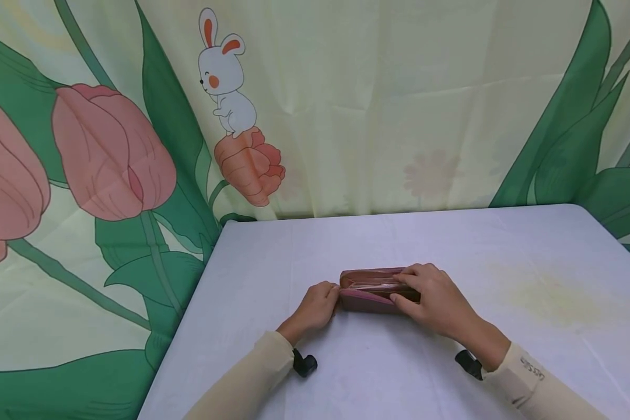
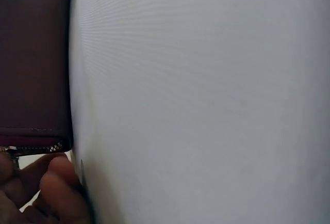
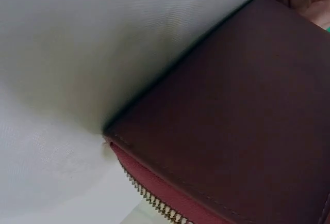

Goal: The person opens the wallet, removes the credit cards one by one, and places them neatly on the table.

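A dark brown zip-around wallet stands on its long edge on the table, its top unzipped and gaping. Pinkish inner compartments show inside. At the wallet's left end my left hand pinches the zipper pull, fingers curled close to the zipper's end. My right hand grips the wallet's open top toward its right end, thumb at the front panel's edge and fingers over the inner dividers. In the right wrist view, metal zipper teeth run along a red strip at the wallet's end.
The table is covered with a white cloth, with a yellowish patch on the right. Behind it hangs a curtain printed with tulips and a rabbit. Small black devices are strapped at both wrists.
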`<state>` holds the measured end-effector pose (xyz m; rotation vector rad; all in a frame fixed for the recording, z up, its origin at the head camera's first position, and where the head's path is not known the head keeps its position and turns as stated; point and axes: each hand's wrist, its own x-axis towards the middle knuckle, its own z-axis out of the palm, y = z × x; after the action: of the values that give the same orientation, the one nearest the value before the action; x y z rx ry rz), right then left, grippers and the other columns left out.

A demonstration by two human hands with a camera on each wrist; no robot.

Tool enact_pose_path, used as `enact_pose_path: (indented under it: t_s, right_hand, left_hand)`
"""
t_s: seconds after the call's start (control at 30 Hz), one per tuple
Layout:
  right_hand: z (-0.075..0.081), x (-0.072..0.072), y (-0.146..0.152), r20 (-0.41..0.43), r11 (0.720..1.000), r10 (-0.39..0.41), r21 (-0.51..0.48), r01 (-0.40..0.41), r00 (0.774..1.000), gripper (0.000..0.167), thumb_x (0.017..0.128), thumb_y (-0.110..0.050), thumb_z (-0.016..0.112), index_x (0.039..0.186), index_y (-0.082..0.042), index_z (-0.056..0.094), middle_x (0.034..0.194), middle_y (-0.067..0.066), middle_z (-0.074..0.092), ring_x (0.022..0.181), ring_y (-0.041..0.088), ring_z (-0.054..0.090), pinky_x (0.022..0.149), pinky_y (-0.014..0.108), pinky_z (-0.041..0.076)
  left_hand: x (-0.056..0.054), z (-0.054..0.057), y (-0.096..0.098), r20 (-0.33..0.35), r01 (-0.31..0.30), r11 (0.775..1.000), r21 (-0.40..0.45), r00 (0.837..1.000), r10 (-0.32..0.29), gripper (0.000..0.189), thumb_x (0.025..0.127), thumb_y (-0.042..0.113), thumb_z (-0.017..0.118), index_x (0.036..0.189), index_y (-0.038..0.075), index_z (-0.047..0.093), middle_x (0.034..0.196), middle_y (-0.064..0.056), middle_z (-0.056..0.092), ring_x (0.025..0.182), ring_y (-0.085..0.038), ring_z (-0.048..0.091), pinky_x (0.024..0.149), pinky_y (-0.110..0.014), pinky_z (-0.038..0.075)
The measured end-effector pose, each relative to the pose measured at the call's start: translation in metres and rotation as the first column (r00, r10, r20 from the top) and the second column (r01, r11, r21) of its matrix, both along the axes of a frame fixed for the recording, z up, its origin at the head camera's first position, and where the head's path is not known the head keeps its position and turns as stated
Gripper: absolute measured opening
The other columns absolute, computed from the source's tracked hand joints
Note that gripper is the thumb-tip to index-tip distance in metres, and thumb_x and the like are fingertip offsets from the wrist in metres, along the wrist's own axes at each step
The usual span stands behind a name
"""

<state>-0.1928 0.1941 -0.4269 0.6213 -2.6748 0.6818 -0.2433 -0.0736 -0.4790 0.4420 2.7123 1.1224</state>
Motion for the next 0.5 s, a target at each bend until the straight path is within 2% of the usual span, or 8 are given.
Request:
enact_pose_path:
  t_s: [0.1,0.17,0.27,0.37,0.5]
  right_hand:
    - [-0.004,0.000,0.001,-0.021,1.000,0.002,0.013,-0.002,1.000,0.033,0.089,-0.027,0.080,0.113,-0.004,0.079,0.114,0.012,0.072,0.104,0.034,0.065,0.089,0.057,0.051]
    - [-0.007,0.000,0.001,-0.034,1.000,0.005,0.025,-0.004,0.999,0.034,0.089,-0.028,0.079,0.113,-0.004,0.079,0.115,0.012,0.072,0.105,0.034,0.065,0.088,0.057,0.051]
    - [-0.009,-0.001,0.002,-0.048,0.999,0.010,0.034,-0.008,0.999,0.036,0.090,-0.030,0.078,0.115,-0.004,0.078,0.117,0.013,0.072,0.108,0.035,0.065,0.089,0.057,0.050]
    - [-0.010,-0.001,0.003,-0.073,0.999,0.018,0.048,-0.015,0.997,0.037,0.090,-0.030,0.077,0.116,-0.004,0.078,0.118,0.014,0.071,0.112,0.037,0.064,0.090,0.059,0.050]
    - [-0.013,-0.001,0.004,-0.118,0.997,0.039,0.074,-0.030,0.992,0.037,0.089,-0.031,0.078,0.113,-0.003,0.079,0.117,0.014,0.072,0.111,0.037,0.065,0.089,0.059,0.051]
  left_hand:
    - [0.000,-0.002,0.000,-0.046,0.000,0.999,-0.039,0.999,-0.001,0.034,0.110,0.014,0.045,0.097,0.002,0.075,0.089,-0.004,0.069,0.090,-0.018,0.064,0.084,-0.039,0.054]
    - [0.001,-0.003,0.000,-0.079,-0.002,0.998,-0.061,0.997,-0.003,0.029,0.108,0.013,0.051,0.108,0.001,0.077,0.101,-0.005,0.073,0.101,-0.020,0.067,0.092,-0.042,0.055]
    - [0.001,-0.004,0.001,-0.134,-0.002,0.995,-0.102,0.991,-0.012,0.026,0.107,0.012,0.056,0.113,0.001,0.078,0.104,-0.006,0.077,0.103,-0.020,0.070,0.090,-0.041,0.056]
    - [0.003,-0.002,0.002,-0.173,-0.012,0.988,-0.152,0.985,-0.015,0.023,0.105,0.012,0.060,0.113,0.002,0.079,0.101,-0.006,0.076,0.097,-0.019,0.070,0.082,-0.037,0.056]
    - [0.004,0.001,0.004,-0.159,-0.021,0.980,-0.197,0.987,-0.011,0.023,0.105,0.013,0.061,0.115,0.003,0.080,0.103,-0.005,0.077,0.096,-0.016,0.069,0.082,-0.035,0.056]
